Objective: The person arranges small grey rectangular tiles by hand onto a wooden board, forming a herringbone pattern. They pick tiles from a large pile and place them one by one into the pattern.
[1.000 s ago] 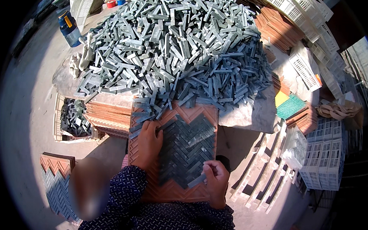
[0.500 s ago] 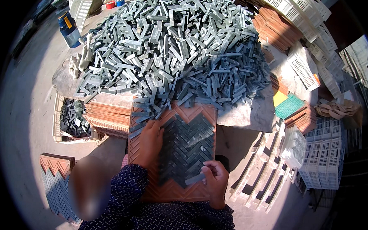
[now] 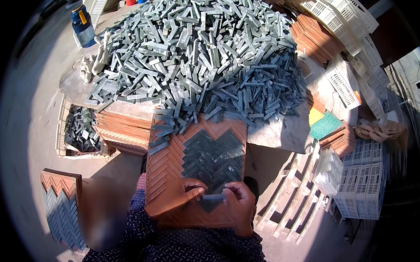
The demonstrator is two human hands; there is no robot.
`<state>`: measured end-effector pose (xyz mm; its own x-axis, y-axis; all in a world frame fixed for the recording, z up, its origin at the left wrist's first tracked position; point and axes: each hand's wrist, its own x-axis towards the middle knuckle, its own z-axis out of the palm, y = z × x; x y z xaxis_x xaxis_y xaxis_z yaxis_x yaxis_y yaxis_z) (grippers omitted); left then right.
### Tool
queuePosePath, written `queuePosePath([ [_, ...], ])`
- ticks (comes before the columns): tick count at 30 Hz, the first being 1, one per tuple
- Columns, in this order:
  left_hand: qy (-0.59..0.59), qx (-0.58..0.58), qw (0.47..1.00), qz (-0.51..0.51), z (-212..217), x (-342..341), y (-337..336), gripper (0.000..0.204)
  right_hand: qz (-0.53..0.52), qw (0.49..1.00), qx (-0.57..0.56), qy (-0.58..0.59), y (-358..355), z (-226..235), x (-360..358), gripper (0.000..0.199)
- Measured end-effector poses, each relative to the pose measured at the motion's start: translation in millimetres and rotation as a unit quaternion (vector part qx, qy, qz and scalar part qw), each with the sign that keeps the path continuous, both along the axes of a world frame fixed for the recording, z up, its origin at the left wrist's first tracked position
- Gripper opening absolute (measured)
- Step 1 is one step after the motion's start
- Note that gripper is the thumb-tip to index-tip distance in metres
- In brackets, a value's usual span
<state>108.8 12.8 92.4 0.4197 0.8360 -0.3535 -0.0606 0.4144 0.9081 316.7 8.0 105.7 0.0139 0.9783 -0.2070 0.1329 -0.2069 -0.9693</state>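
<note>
A small grey stone strip (image 3: 213,196) spans the gap between my two hands, level above the lower part of an orange herringbone-grooved tray (image 3: 167,171). My left hand (image 3: 177,198) pinches its left end, and my right hand (image 3: 240,206) grips the right end between thumb and fingers. Dark strips laid in a herringbone pattern (image 3: 211,157) fill the middle and right of the tray. Its left grooves are bare orange. Several loose strips (image 3: 161,133) lie across the tray's upper left corner.
A large heap of stone strips (image 3: 195,54) covers the table ahead. Stacked orange trays (image 3: 123,131) and a crate of dark pieces (image 3: 62,133) stand left; a filled tray (image 3: 61,213) is lower left. A wooden pallet (image 3: 287,196) and white crates (image 3: 361,191) stand right.
My left hand has moved down from the tray's upper left to the strip. The strip, tilted in my right hand before, is now level between both hands.
</note>
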Motion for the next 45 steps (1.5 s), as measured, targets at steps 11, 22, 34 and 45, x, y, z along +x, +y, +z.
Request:
queuePosePath([
  [11, 0.123, 0.323, 0.935, 0.082, 13, 6, -21, 0.021, 0.049, 0.986, 0.152, -0.039, -4, 4, -3, 0.018],
  [22, 0.336, 0.314, 0.842, 0.28, -18, -3, 36, 0.018, -0.015, 0.998, 0.063, -0.026, 2, -8, 5, 0.017],
  [34, 0.413, 0.344, 0.781, 0.318, -61, 0, 77, 0.015, 0.007, 0.994, 0.093, -0.054, 3, -20, 15, 0.014],
  [45, 0.436, 0.347, 0.767, 0.317, -53, 8, 84, 0.01, 0.01, 0.995, 0.093, -0.035, 3, -19, 16, 0.013],
])
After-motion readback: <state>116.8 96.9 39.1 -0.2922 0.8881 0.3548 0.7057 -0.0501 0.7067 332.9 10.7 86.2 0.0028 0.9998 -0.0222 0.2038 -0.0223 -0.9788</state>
